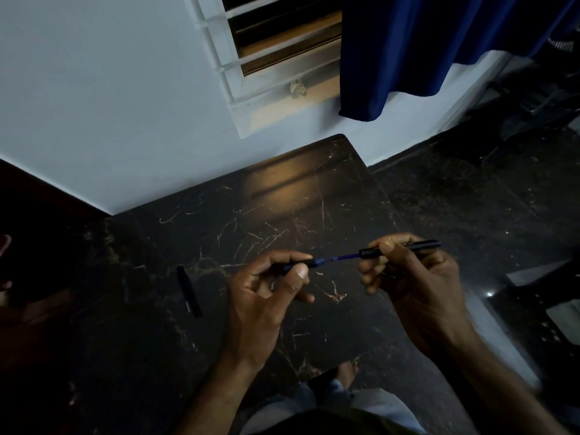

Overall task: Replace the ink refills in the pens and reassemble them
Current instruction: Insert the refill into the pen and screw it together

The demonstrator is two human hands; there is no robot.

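Although only one pen is in view, it is plainly apart and mid-job. Nearest the person, the left hand (266, 287) has its grip pinched, thumb and forefinger, on the pen's short front section (303, 263). The right hand (408, 277) has its grip curled round the black barrel (401, 246). Both are held above the dark marbled table (282, 199). Between the two parts runs the thin blue refill (342, 256), one end at the front section and the other entering the barrel's mouth. I cannot tell whether it is a fresh refill going in or a spent one coming out.

A black cap (189, 291), as it seems, lies on the table to the left, well apart from the hands. By my judgement, seating the refill, joining the two halves and capping the pen remain to be done. Farther off are the pale wall, a window (282, 48) and a blue curtain (408, 51).
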